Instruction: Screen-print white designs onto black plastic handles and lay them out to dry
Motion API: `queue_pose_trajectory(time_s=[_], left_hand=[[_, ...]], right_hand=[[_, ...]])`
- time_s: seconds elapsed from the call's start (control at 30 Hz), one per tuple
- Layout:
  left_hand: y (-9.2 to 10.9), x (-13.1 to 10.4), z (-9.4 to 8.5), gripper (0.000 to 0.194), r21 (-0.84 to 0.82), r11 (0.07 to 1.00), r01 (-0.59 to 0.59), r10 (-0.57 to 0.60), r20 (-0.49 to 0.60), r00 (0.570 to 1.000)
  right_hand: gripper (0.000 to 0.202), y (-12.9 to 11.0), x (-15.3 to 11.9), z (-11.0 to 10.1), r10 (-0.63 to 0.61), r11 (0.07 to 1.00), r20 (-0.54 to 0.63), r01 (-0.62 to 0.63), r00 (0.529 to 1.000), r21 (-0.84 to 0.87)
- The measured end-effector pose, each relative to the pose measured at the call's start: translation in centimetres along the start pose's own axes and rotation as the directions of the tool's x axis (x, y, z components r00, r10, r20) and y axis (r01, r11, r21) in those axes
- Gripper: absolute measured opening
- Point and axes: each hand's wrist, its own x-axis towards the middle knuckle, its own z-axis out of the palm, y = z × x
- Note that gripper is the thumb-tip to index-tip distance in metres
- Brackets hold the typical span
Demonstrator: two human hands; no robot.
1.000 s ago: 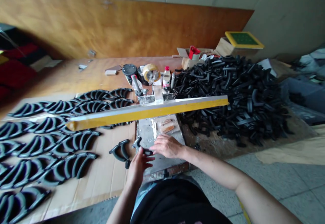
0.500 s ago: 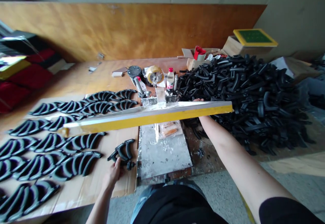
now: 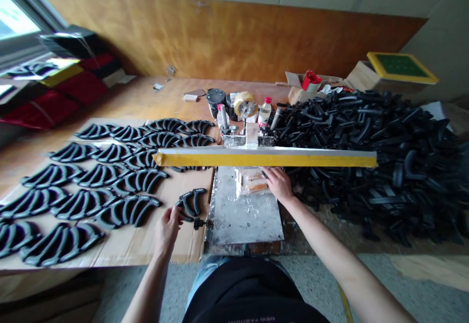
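Note:
On the cardboard, my left hand closes finger and thumb on the end of a black curved handle, beside other such handles in a small group. My right hand is over the metal base plate, by the front edge of a yellow-and-silver screen frame. Its fingers are bent leftward near a clear jig with orange pieces. The frame's edge partly covers the fingertips, and what they hold cannot be made out.
Rows of black curved handles lie fanned out on cardboard at left. A big heap of black handles spreads at right. Behind the frame stand a tape roll, a red-capped bottle and a dark tub. Red boxes are stacked at far left.
My right hand has come from the heap behind the frame to the front, over the plate. My left hand stays at the same handles. The view has turned and the frame looks more level.

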Motion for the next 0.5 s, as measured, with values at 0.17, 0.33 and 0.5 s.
queue_pose_trajectory(time_s=[0.17, 0.33, 0.5], left_hand=[[7.3, 0.5, 2.2, 0.040, -0.201, 0.971, -0.130, 0.144, 0.057, 0.988], [14.0, -0.9, 3.3, 0.035, -0.353, 0.896, -0.269, 0.315, 0.077, 0.946], [19.7, -2.3, 4.4, 0.036, -0.574, 0.711, -0.406, 0.453, -0.069, 0.889]], right_hand=[[0.055, -6.3, 0.9, 3.1, -0.137, 0.988, 0.227, 0.149, 0.964, -0.038], [0.070, -7.1, 0.7, 4.1, -0.052, 0.994, 0.280, 0.078, 0.958, -0.082], [0.073, -7.4, 1.0, 3.4, 0.021, 0.991, 0.298, 0.019, 0.954, -0.130]])
